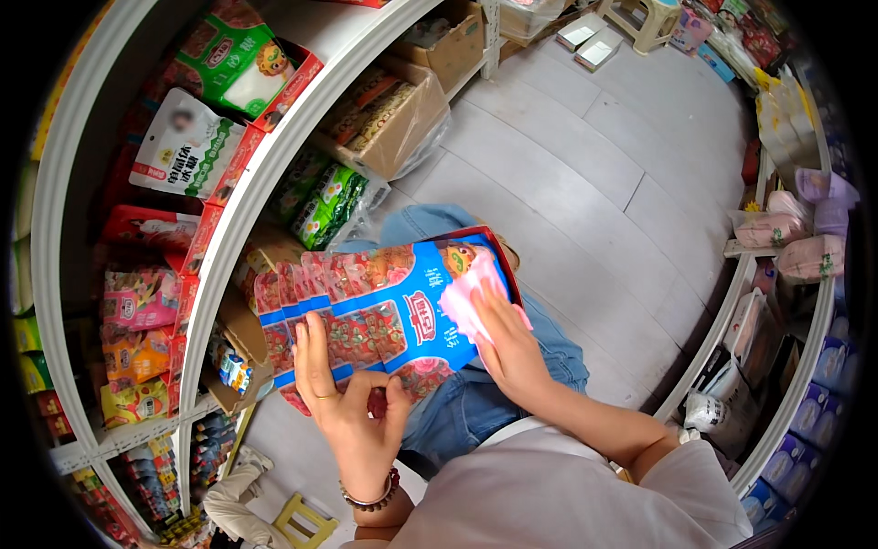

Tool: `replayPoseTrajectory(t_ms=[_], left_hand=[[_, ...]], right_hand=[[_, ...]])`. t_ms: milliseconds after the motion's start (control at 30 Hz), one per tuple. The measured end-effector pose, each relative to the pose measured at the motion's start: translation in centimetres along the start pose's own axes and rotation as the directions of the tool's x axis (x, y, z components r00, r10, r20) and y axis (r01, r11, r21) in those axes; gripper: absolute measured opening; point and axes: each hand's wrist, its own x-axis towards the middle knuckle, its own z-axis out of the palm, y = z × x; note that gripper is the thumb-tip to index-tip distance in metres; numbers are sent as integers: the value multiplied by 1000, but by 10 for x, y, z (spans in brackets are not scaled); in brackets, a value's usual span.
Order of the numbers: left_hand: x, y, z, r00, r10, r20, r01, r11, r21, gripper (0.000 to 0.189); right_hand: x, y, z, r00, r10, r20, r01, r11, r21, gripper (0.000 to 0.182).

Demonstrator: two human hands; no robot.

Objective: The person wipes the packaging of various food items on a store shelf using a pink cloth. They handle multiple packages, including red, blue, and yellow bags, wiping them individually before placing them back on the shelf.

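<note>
A row of overlapping blue-and-red plastic food packets lies across my jeans-clad lap, its right end in a red display box. The packets bear printed flowers, a cartoon face and writing. My right hand presses a pink cloth flat onto the right end of the front packet. At the packets' lower left, my left hand rests its long fingers over them. Its thumb and bent index finger come together at the packets' lower edge. A ring and a beaded bracelet are on this hand and wrist.
On the left, a white metal shelf holds several food bags in red boxes. Cardboard cartons stand beneath. Shelving curves along the right. Behind lie grey floor and a plastic stool. Another person's trousered leg shows lower left.
</note>
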Motion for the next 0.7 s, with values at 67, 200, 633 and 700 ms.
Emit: replayPoseTrajectory(t_ms=[67, 200, 633, 700], left_hand=[[1, -1, 0, 1000, 2, -7, -2, 1000, -10, 8], [1, -1, 0, 1000, 20, -10, -20, 1000, 5, 10], [-49, -108, 10, 590, -567, -575, 270, 810, -521, 41], [-65, -158, 57, 692, -700, -177, 410, 582, -702, 38]], right_hand=[[-11, -12, -7, 999, -44, 21, 42, 993, 106, 44], [-11, -29, -21, 971, -174, 164, 83, 889, 451, 36], [54, 65, -68, 856, 420, 303, -461, 884, 78, 42], [58, 83, -55, 896, 319, 310, -361, 929, 87, 53]])
